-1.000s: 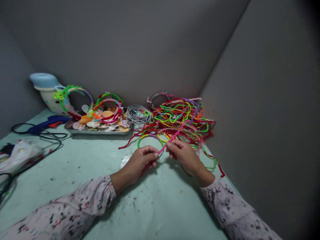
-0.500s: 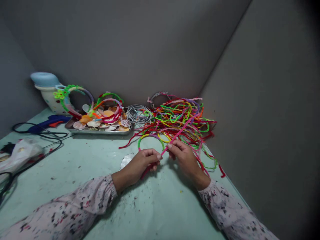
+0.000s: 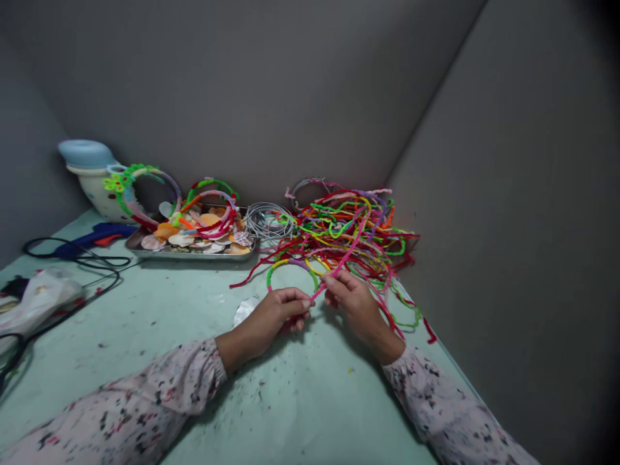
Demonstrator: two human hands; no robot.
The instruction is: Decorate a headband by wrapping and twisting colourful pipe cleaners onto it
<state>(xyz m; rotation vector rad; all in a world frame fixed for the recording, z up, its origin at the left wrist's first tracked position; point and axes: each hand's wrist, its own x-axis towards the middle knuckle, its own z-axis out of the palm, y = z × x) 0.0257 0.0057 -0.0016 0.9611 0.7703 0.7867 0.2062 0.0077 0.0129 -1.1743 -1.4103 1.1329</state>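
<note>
Head view: pink pipe cleaner [image 3: 339,261], slanting up toward the tangled heap [image 3: 349,236], pinched by left hand [image 3: 271,316], right hand [image 3: 356,303] pinching nearer the heap.

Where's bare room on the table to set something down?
Biggest patch: the green table, flecked with scraps, between the metal tray of shells behind, the plastic bag and black cord on the left, and the left forearm in front. Second patch: between both forearms, with the right forearm bordering it. Crowded: the pipe-cleaner pile behind the hands, and the tray.
</note>
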